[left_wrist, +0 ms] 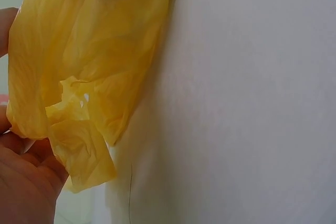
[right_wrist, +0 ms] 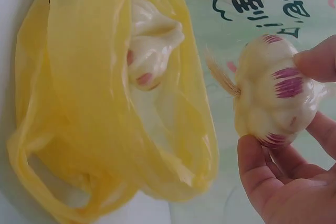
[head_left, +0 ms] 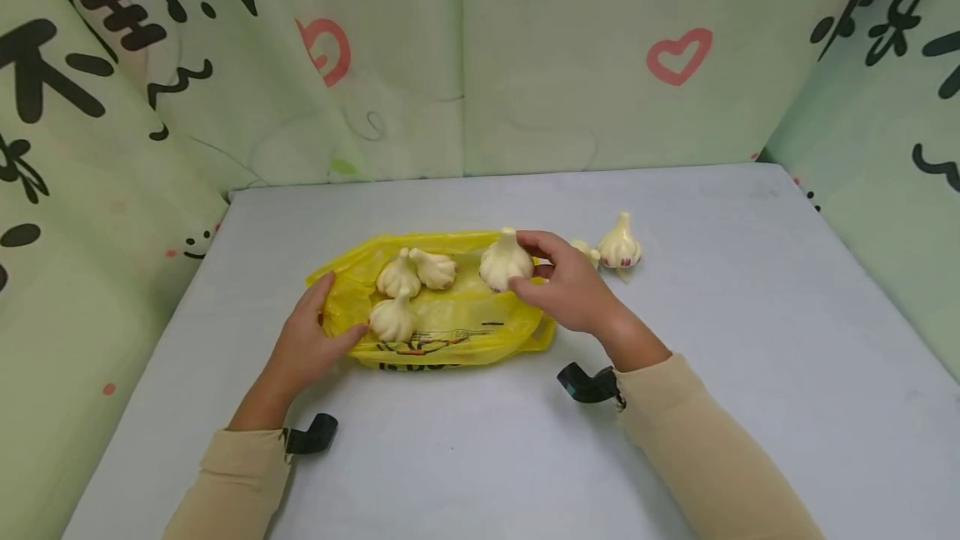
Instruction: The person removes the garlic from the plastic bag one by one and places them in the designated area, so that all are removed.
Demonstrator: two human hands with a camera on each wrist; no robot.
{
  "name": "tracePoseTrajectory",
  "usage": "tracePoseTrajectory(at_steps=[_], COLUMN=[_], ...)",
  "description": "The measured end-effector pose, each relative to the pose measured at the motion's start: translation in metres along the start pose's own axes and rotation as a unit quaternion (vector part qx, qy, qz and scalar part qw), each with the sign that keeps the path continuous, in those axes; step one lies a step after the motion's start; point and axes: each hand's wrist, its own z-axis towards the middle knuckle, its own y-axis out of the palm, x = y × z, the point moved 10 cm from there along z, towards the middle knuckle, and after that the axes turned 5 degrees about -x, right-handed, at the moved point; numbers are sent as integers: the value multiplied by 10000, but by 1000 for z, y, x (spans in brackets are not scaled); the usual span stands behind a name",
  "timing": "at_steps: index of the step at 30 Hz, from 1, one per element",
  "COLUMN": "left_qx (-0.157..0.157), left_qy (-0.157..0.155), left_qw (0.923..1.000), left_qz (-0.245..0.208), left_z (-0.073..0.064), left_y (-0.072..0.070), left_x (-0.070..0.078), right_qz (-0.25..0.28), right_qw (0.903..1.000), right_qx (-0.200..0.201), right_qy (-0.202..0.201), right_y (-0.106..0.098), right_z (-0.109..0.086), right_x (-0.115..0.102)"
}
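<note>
On a pale counter [head_left: 450, 448], a yellow bag [head_left: 521, 325] lies open, three garlic bulbs [head_left: 392, 320] inside toward 9 o'clock. At 8 o'clock, the left hand [head_left: 310, 338] holds its edge. The right hand [head_left: 573, 292] has its fingers around another bulb [head_left: 505, 263] above the 3 o'clock end. Two more bulbs [head_left: 621, 245] rest beyond that hand.

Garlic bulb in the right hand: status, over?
Right hand holds garlic bulb, raised clear of yellow plastic bag. Left hand holds bag's end. Three bulbs inside. Nothing visibly blocking.

Open yellow bag [head_left: 468, 311], three garlic bulbs [head_left: 393, 321] inside, held bulb [head_left: 505, 263] upright
</note>
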Motion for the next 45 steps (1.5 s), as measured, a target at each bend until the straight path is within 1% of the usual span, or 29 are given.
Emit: tracePoseTrajectory(at_steps=[7, 15, 21, 26, 32, 36, 41, 45], left_qx=[-90, -61, -27, -84, -120, -108, -164, -162], left_qy=[-68, -45, 25, -10, -41, -29, -68, -38], left_qw=[9999, 10000, 10000, 9999, 9999, 9999, 9998, 9998], left_qz=[-119, -60, -34, -70, -82, -72, -116, -111], left_z=[0, 0, 2, 2, 3, 3, 4, 4], left_y=[2, 3, 3, 3, 4, 4, 5, 6], left_x=[-3, -5, -5, -4, -3, -2, -3, -3], right_qz=[-13, -65, -233, -387, -446, -495, -662, -804], right_qw=[9996, 9985, 9970, 9948, 9936, 9922, 9897, 9867], right_qx=[237, 511, 622, 804, 809, 911, 1055, 1208], right_qy=[158, 207, 399, 491, 644, 694, 708, 729], right_y=[-20, -41, -57, -73, -86, -96, -107, -117], right_z=[-10, -21, -32, -41, -53, -61, -68, -73], right_x=[3, 5, 17, 24, 31, 35, 39, 42])
